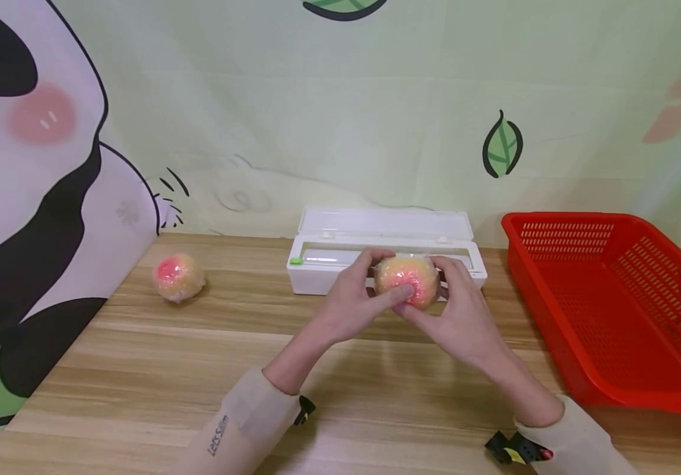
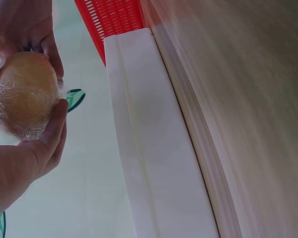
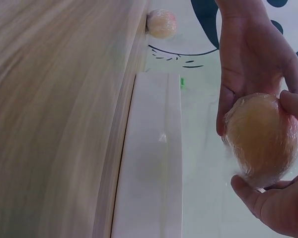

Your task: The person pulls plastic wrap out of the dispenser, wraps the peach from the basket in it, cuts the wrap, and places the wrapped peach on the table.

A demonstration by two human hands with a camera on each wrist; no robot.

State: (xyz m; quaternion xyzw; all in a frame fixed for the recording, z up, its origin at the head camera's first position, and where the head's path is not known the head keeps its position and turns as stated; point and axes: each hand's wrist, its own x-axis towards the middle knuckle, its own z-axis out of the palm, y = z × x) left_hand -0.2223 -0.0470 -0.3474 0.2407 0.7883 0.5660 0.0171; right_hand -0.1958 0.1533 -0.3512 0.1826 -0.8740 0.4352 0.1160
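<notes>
A pink-and-yellow peach wrapped in clear cling film is held up between both hands, above the table and in front of the white cling film dispenser. My left hand grips its left side, with the thumb across its front. On the other side my right hand holds it, thumb low on the fruit. Crinkled film covers the underside of the peach in the left wrist view. The dispenser's lid stands raised. A second wrapped peach rests on the table at the left.
A red perforated plastic basket stands at the right of the wooden table. Behind the table hangs a pale green cloth printed with leaves and a panda. A small green piece sits on the dispenser's left end.
</notes>
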